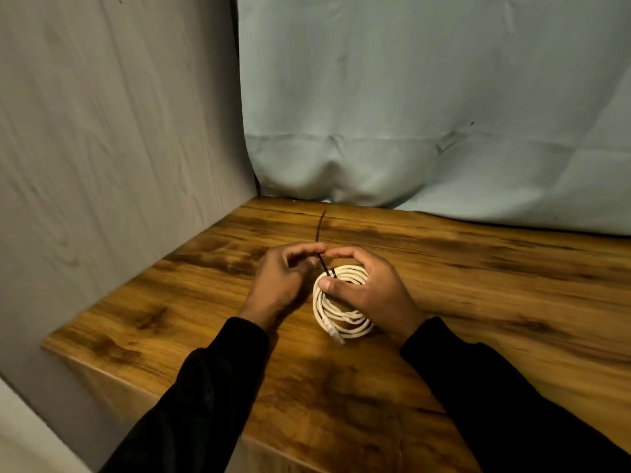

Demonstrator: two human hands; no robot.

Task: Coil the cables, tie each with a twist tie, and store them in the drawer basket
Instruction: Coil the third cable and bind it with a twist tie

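Note:
A white cable (336, 314) lies coiled in a flat ring on the wooden table (478, 285), its clear plug pointing towards me at the ring's near edge. My right hand (370, 291) holds the coil, thumb pressed on its far left rim. A thin black twist tie (323, 264) is wrapped around the coil's top edge. My left hand (283, 281) pinches the free end of that tie just left of the coil. A second dark twist tie (320, 227) lies loose on the table beyond my hands.
A grey panel wall (119, 165) stands along the table's left side. Pale blue cloth (426, 114) hangs behind the table's far edge. The table's near left corner (54, 344) is close to my left sleeve. No drawer or basket is in view.

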